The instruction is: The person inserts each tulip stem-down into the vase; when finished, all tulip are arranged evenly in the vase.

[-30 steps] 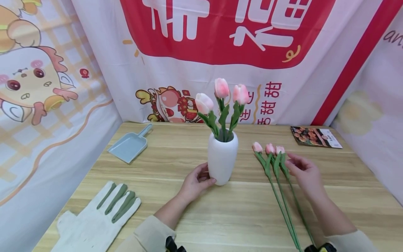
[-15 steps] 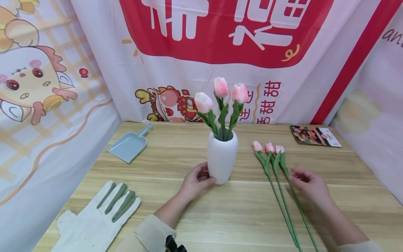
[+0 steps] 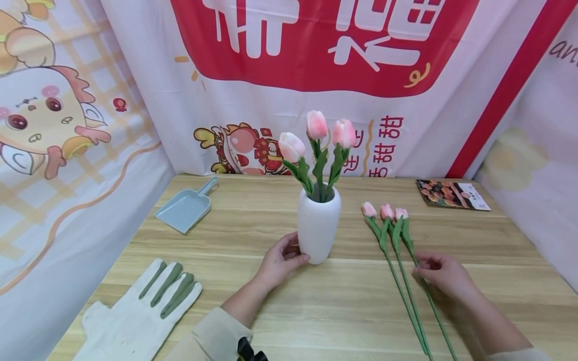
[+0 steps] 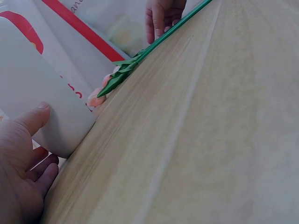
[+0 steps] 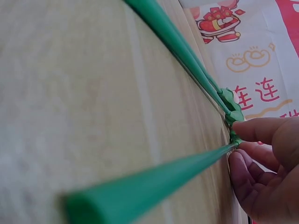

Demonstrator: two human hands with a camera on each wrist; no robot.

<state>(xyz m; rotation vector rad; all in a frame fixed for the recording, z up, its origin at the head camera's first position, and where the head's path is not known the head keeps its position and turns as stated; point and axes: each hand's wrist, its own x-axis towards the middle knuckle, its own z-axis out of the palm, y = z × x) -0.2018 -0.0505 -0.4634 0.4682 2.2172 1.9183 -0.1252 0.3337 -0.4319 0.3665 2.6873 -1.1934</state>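
A white vase (image 3: 318, 230) stands upright on the wooden table, with three pale pink tulips (image 3: 317, 125) in it. My left hand (image 3: 280, 263) holds the vase low on its left side, thumb in front, as the left wrist view also shows. To the right, three more pink tulips lie side by side on the table, blooms toward the back. My right hand (image 3: 444, 276) pinches the stem of the rightmost tulip (image 3: 401, 214) below its leaves. In the right wrist view, thumb and fingers meet around that green stem (image 5: 187, 170). The other two tulips (image 3: 387, 212) lie apart from the hand.
A light blue dustpan (image 3: 185, 208) lies at the back left. White and green work gloves (image 3: 131, 316) are at the front left. A printed card (image 3: 453, 196) lies at the back right. Printed cloth hangings (image 3: 289, 100) stand behind and beside the table.
My right hand has moved from beside the rightmost tulip's leaves down toward the front and now pinches its stem. My left hand and the vase stay in place.
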